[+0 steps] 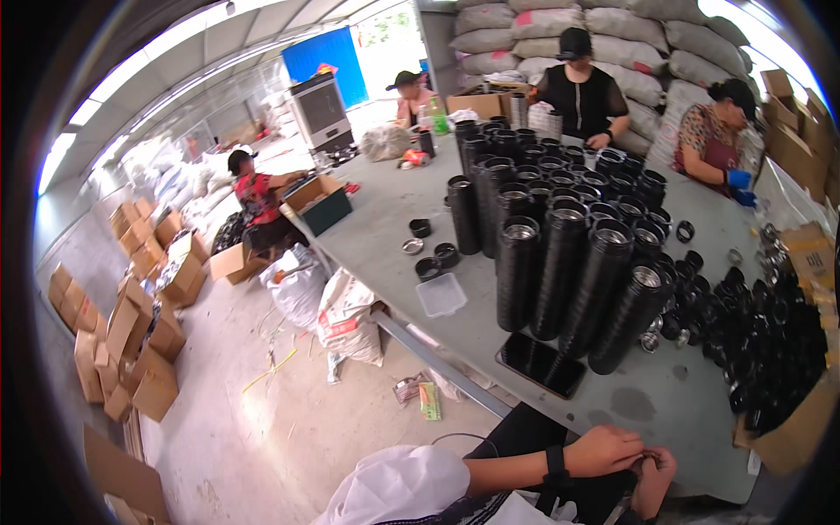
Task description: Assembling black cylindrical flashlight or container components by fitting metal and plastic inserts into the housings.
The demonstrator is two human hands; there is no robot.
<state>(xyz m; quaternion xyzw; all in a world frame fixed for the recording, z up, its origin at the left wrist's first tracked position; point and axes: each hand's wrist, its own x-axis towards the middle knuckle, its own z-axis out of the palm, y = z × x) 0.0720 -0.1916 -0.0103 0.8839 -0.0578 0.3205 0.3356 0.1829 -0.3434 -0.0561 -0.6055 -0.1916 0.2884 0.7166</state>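
Note:
At the near edge of the table, my left hand [605, 451] and my right hand [656, 473] meet, fingers curled and pressed together. Something small and dark may be between the fingertips, but I cannot make it out. A black band circles my left wrist. Beyond my hands, a black smartphone [541, 365] lies flat on the grey-green table [385, 232]. Behind the phone stand tall columns of stacked black rings with silvery insides, the nearest being a leaning black stack [623, 319]. Loose black rings [759, 341] are heaped to the right.
A clear plastic lid or tray [442, 296] and several loose rings lie left of the stacks. Cardboard boxes [131, 332] and a white sack [348, 315] stand on the floor at left. Several other people are around the table, one with blue gloves [740, 182].

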